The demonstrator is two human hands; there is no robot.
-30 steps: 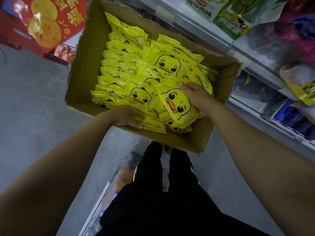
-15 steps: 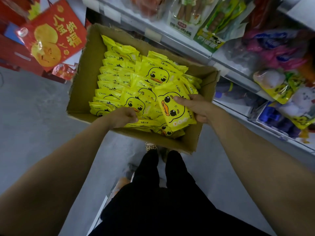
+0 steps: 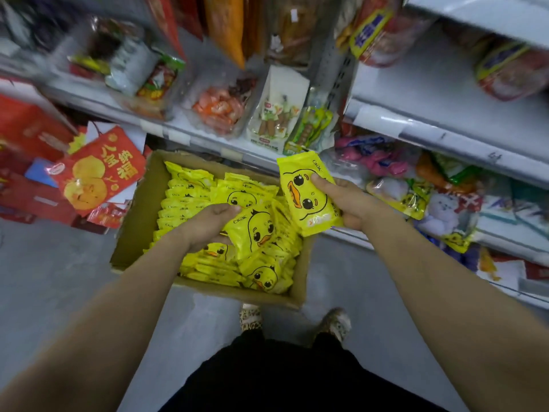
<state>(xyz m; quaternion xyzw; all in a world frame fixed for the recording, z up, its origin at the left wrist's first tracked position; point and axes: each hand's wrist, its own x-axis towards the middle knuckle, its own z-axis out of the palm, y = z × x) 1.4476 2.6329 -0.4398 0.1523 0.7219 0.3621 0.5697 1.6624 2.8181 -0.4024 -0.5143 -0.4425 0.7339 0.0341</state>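
Looking down from the head view, you grip a yellow duck packet [image 3: 307, 200] in your curled right hand [image 3: 352, 205] over the right edge of the cardboard box [image 3: 135, 221], while your left hand [image 3: 205, 226] pinches a second duck packet [image 3: 257, 230] inside it.

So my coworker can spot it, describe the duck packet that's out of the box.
Find the open brown cardboard box on the grey floor. Above its right edge, the right hand grips a yellow plastic duck-face packet. It alone is outside the box; the other packets are inside.
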